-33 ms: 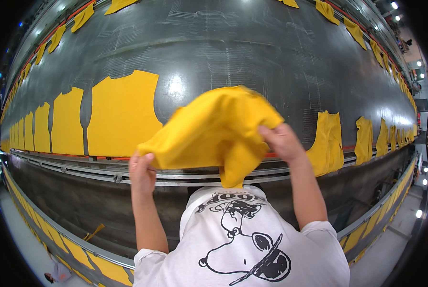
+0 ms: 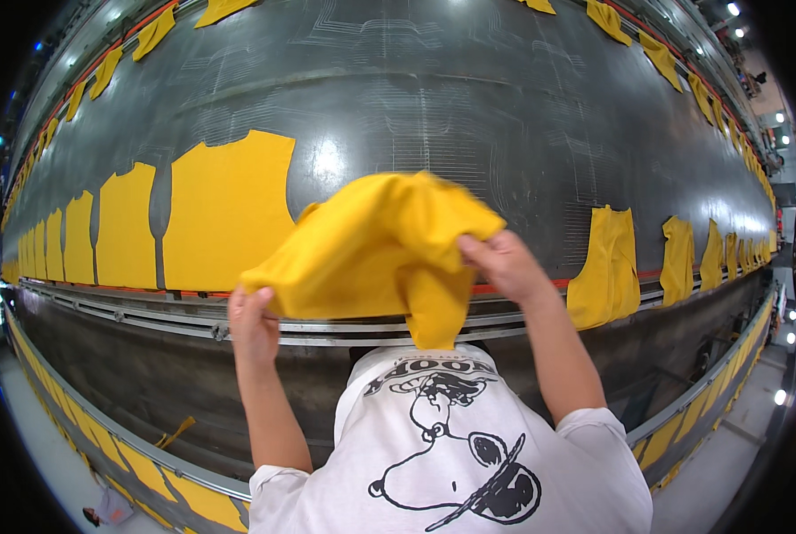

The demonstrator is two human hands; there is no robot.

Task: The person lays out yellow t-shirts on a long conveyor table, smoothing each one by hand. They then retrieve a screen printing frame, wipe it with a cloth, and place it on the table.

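Note:
A yellow cut fabric panel [image 2: 353, 258] hangs bunched in the air between my two hands, above the near edge of the dark table. My left hand [image 2: 254, 316] pinches its left corner between thumb and fingers. My right hand [image 2: 505, 262] grips its upper right part, and a loose flap droops towards my shirt. To the left, a similar yellow panel [image 2: 227, 214] lies flat along the near edge, partly overlapped in view by the held one. At the right, a folded yellow panel [image 2: 607, 267] rests over that edge.
The long dark table [image 2: 469, 116] carries faint chalky outlines. Rows of yellow panels run along both edges. A metal rail [image 2: 166, 314] borders the near side. Behind me, another table [image 2: 202, 476] holds more yellow panels, and a person [image 2: 109, 507] is at the lower left.
Both hands have moved slightly left with the fabric panel, and its raised top has sunk a little. The panels on the table have stayed put.

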